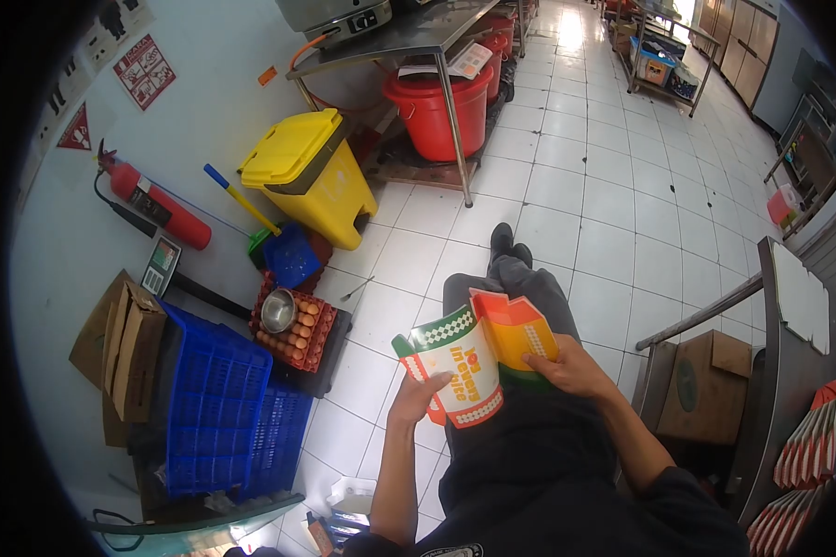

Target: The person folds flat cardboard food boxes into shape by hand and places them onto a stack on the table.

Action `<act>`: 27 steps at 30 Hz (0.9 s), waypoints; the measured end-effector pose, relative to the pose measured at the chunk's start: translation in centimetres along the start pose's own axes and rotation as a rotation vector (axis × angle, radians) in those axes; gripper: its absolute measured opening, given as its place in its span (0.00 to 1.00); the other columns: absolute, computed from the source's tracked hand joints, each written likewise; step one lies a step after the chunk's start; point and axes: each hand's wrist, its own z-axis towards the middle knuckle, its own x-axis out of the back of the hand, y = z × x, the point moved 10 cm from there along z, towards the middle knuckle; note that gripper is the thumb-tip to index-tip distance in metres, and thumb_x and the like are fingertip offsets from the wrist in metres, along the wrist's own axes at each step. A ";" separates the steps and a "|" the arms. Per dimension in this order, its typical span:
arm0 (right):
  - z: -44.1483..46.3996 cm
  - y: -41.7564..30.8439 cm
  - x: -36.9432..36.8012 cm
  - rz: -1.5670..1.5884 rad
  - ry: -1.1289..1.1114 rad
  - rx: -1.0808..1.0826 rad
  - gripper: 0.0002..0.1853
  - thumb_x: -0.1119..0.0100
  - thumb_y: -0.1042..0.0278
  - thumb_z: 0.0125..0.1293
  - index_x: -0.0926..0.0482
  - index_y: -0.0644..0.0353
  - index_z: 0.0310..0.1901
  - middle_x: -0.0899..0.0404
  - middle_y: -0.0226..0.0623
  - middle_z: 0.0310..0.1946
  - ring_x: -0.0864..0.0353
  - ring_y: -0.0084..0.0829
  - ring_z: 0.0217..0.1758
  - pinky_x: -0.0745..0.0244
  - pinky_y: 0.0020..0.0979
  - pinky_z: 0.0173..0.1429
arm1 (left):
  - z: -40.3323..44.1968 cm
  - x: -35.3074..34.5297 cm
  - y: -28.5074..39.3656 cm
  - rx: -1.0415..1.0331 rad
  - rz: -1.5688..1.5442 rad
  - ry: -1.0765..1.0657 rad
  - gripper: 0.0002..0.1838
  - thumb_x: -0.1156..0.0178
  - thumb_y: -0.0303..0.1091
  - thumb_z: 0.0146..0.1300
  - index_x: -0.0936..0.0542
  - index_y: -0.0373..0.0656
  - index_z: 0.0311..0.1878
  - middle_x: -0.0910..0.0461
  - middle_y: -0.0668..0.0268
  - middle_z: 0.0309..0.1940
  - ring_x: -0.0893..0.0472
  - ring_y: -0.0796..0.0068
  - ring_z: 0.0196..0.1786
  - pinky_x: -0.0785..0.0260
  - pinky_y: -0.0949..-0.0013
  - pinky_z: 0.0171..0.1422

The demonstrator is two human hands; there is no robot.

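A printed cardboard food box [464, 367] is held over my lap, partly unfolded. Its white panel has green and red diamond borders and orange lettering, and an orange-yellow part angles off to the right. My left hand [416, 397] grips the white panel's lower left edge, thumb on the printed face. On the other side, my right hand [568, 368] pinches the orange-yellow part with the thumb on top. The fingers beneath the cardboard are hidden. Near my right elbow, stacks of similar red-and-white folded cardboard [808, 446] sit on a metal table [748, 446].
To the left are blue crates [215, 399], an egg tray [316, 339] holding a metal bowl [278, 311], a yellow bin [311, 176] and a fire extinguisher [158, 200]. A red tub [441, 111] stands under a steel table [404, 46]. At right sits a cardboard carton [701, 390].
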 end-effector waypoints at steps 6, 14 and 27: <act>-0.1 2.5 -1.4 0.138 -0.086 -0.075 0.14 0.41 0.68 0.75 0.20 0.70 0.53 0.14 0.36 0.42 0.19 0.23 0.44 0.24 0.28 0.52 | 0.7 -1.2 0.5 0.047 0.117 -0.066 0.30 0.34 0.29 0.66 0.31 0.34 0.69 0.20 0.55 0.60 0.19 0.64 0.61 0.26 0.61 0.66; -0.5 10.9 -5.8 0.696 -0.167 -0.286 0.18 0.36 0.67 0.72 0.21 0.69 0.58 0.15 0.37 0.51 0.16 0.27 0.53 0.21 0.30 0.58 | 1.0 -0.1 -1.5 0.149 0.123 -0.065 0.29 0.34 0.32 0.66 0.31 0.34 0.68 0.19 0.54 0.57 0.18 0.63 0.60 0.23 0.62 0.63; 0.1 16.2 -6.8 0.870 -0.172 -0.525 0.21 0.39 0.72 0.72 0.26 0.69 0.63 0.19 0.43 0.58 0.16 0.34 0.58 0.18 0.35 0.62 | 0.8 4.9 -8.0 0.267 0.047 0.132 0.30 0.36 0.34 0.70 0.34 0.34 0.70 0.21 0.53 0.60 0.18 0.63 0.60 0.22 0.63 0.63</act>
